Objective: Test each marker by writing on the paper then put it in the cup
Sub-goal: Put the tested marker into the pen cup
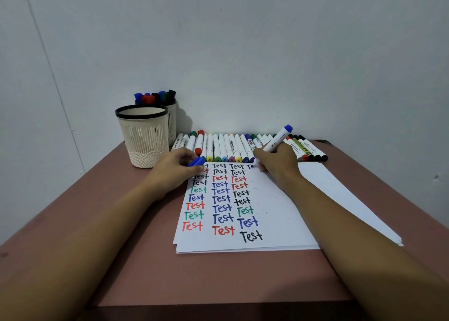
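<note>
The right hand [274,163] is closed around a white-barrelled blue marker [278,139], held tilted with its tip at the top of the paper [279,214], where a fourth column of the word "Test" is being started; the tip itself is hidden by the fingers. The left hand [178,167] is pressed on the sheet's upper left corner, apparently to steady it, and the marker's blue cap [196,161] is pinched in its fingers, presumably kept ready for recapping. The paper is a thin, smooth stack on a matte reddish-brown table [218,277]. Beyond it, a row of slim white markers [243,148] is laid side by side against the wall, seemingly awaiting testing. At the far left an empty ribbed cream cup [143,138] with a black rim is stood, and just behind it a second cup [172,116] is filled with capped markers.
</note>
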Available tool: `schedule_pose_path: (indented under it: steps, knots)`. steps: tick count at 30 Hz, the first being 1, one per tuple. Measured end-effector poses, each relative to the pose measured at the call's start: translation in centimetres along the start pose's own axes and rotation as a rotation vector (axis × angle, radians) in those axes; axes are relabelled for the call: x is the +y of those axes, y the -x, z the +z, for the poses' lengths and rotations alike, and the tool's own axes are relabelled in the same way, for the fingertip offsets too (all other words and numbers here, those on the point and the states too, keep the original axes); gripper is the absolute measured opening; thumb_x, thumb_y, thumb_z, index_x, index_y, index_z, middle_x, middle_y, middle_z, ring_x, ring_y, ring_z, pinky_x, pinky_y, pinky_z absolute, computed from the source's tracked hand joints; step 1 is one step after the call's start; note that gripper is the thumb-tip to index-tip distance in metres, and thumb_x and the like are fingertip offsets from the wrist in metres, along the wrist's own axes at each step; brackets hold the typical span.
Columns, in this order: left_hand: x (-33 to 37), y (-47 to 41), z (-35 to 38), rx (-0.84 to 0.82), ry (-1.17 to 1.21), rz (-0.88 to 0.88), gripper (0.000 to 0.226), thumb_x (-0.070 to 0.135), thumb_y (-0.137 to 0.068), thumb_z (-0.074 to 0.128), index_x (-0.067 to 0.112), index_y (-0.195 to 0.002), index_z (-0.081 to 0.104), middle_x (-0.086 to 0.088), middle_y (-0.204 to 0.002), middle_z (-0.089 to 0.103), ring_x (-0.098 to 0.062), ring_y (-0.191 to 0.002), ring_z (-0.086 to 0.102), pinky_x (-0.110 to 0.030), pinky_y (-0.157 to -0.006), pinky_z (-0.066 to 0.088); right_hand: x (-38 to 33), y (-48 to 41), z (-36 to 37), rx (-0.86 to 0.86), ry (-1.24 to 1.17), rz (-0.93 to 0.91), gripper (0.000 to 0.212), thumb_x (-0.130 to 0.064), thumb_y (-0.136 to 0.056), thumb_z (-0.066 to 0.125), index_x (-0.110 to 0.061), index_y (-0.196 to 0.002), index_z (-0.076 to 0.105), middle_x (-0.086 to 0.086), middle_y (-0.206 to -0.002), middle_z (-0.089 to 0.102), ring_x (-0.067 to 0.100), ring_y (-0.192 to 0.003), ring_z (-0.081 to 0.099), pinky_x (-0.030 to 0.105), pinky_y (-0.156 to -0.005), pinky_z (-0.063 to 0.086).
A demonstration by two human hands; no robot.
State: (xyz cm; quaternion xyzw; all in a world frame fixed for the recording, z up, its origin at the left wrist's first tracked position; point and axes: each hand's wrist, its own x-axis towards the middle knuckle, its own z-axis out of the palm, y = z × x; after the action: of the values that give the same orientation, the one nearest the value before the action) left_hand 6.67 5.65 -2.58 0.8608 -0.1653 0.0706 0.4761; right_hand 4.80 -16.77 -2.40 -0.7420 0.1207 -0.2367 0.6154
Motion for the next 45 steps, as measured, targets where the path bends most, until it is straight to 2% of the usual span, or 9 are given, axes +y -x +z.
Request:
schedule_pose_path:
  steps: [4, 8, 16, 19, 24, 29, 40, 43, 45]
  knots:
    - [0.03, 0.06, 0.0, 0.003, 0.012, 0.001, 0.021, 0.02, -0.079, 0.073, 0.02, -0.096, 0.059, 0.008, -0.088, 0.059, -0.008, -0.083, 0.056, -0.02, -0.072, 0.044, -0.05, 0.09, 0.0, 0.034, 0.04, -0.028, 0.012, -0.012, -0.081, 0.065, -0.009, -0.08, 0.054, 0.001, -0.068, 0.054, 0.012, -0.061, 0.052, 0.025, -0.055, 0.045]
    - [0.17, 0.19, 0.0, 0.002, 0.02, 0.01, 0.02, 0.018, -0.08, 0.072, 0.02, -0.094, 0.059, 0.008, -0.086, 0.059, -0.005, -0.079, 0.055, -0.018, -0.071, 0.044, 0.17, -0.12, 0.02, 0.077, 0.04, -0.033, 0.014, -0.015, -0.081, 0.067, -0.01, -0.083, 0.054, 0.003, -0.075, 0.057, 0.015, -0.068, 0.056, 0.035, -0.067, 0.053]
    - [0.21, 0.21, -0.02, -0.009, 0.012, 0.0, 0.021, 0.02, -0.08, 0.072, 0.019, -0.097, 0.059, 0.007, -0.087, 0.059, -0.009, -0.081, 0.056, -0.02, -0.072, 0.044, 0.18, -0.09, 0.02, 0.048, 0.03, -0.026, 0.012, -0.011, -0.081, 0.066, -0.006, -0.083, 0.055, 0.005, -0.073, 0.056, 0.018, -0.066, 0.055, 0.033, -0.064, 0.05]
    - [0.22, 0.21, 0.0, -0.009, 0.005, 0.0, 0.021, 0.02, -0.08, 0.072, 0.019, -0.097, 0.059, 0.006, -0.088, 0.059, -0.011, -0.082, 0.056, -0.022, -0.073, 0.044, 0.12, -0.05, 0.06, 0.063, 0.058, -0.037, 0.014, -0.015, -0.082, 0.066, -0.008, -0.088, 0.055, 0.002, -0.074, 0.056, 0.014, -0.065, 0.055, 0.03, -0.063, 0.05]
    - [0.19, 0.2, -0.03, -0.011, 0.0, -0.001, 0.022, 0.021, -0.08, 0.072, 0.02, -0.097, 0.058, 0.006, -0.088, 0.058, -0.01, -0.081, 0.055, -0.021, -0.071, 0.044, 0.26, -0.1, -0.02, 0.052, 0.043, -0.027, 0.012, -0.016, -0.081, 0.066, -0.009, -0.084, 0.057, 0.002, -0.072, 0.057, 0.016, -0.068, 0.057, 0.035, -0.069, 0.054]
    - [0.12, 0.14, -0.04, -0.014, -0.002, -0.007, 0.022, 0.022, -0.08, 0.072, 0.021, -0.097, 0.058, 0.007, -0.089, 0.058, -0.008, -0.082, 0.055, -0.021, -0.07, 0.044, 0.21, -0.25, -0.17, 0.126, 0.001, -0.004, 0.015, -0.017, -0.081, 0.068, -0.016, -0.079, 0.053, 0.001, -0.077, 0.059, 0.019, -0.079, 0.063, 0.044, -0.08, 0.058]
    - [0.15, 0.21, -0.05, -0.01, -0.006, 0.01, 0.021, 0.022, -0.08, 0.072, 0.021, -0.095, 0.059, 0.007, -0.089, 0.059, -0.009, -0.083, 0.056, -0.017, -0.069, 0.043, -0.06, 0.1, -0.14, 0.105, 0.079, -0.037, 0.02, -0.015, -0.082, 0.064, -0.017, -0.073, 0.047, -0.002, -0.071, 0.051, 0.011, -0.063, 0.05, 0.03, -0.063, 0.049]
    - [0.14, 0.2, -0.04, -0.008, -0.011, 0.01, 0.022, 0.022, -0.08, 0.073, 0.02, -0.096, 0.059, 0.008, -0.089, 0.059, -0.008, -0.082, 0.055, -0.017, -0.07, 0.043, -0.11, 0.1, -0.22, 0.105, 0.055, -0.034, 0.013, -0.016, -0.082, 0.064, -0.014, -0.081, 0.051, -0.002, -0.073, 0.053, 0.01, -0.065, 0.052, 0.025, -0.059, 0.048]
    - [0.11, 0.19, -0.04, -0.006, -0.01, 0.003, 0.022, 0.023, -0.079, 0.073, 0.021, -0.096, 0.059, 0.007, -0.089, 0.06, -0.009, -0.083, 0.056, -0.019, -0.071, 0.044, -0.04, 0.01, -0.24, 0.115, 0.02, -0.017, 0.012, -0.016, -0.082, 0.065, -0.014, -0.081, 0.053, -0.001, -0.074, 0.056, 0.014, -0.069, 0.056, 0.031, -0.064, 0.052]
